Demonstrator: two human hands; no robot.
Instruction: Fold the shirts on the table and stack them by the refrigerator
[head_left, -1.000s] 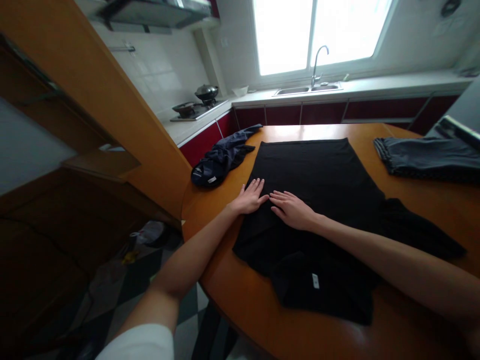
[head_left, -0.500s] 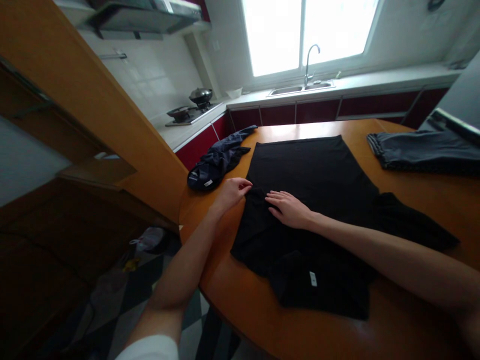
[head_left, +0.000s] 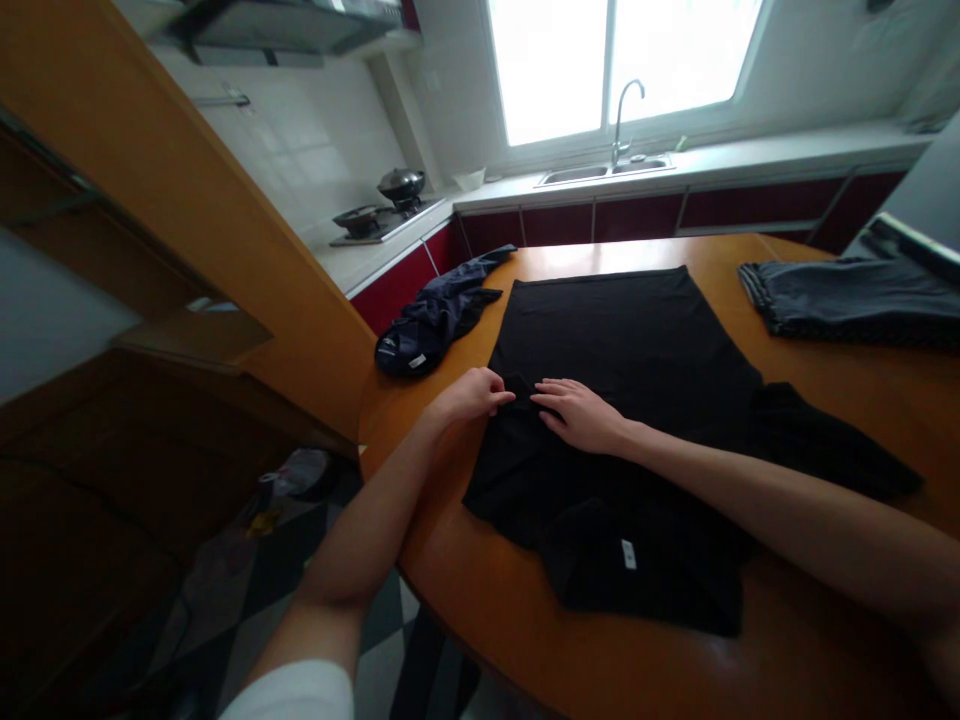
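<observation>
Daylight from a wide window point(head_left: 555, 75) falls on a kitchen where a rounded wooden counter point(head_left: 450, 580) fills the foreground. Spread across it lies a black garment point(head_left: 615, 330) — a small white label point(head_left: 628, 554) showing on its near part, a sleeve-like piece reaching out to the right. The left hand point(head_left: 478, 393) has its fingers closed on the garment's left edge, pinching a bit of cloth. The right hand point(head_left: 577, 412) rests open, palm down, on the fabric just beside it. Crumpled dark-blue clothing point(head_left: 442, 310) sits beyond the left hand — folded grey clothing point(head_left: 855, 300) lies at the far right.
</observation>
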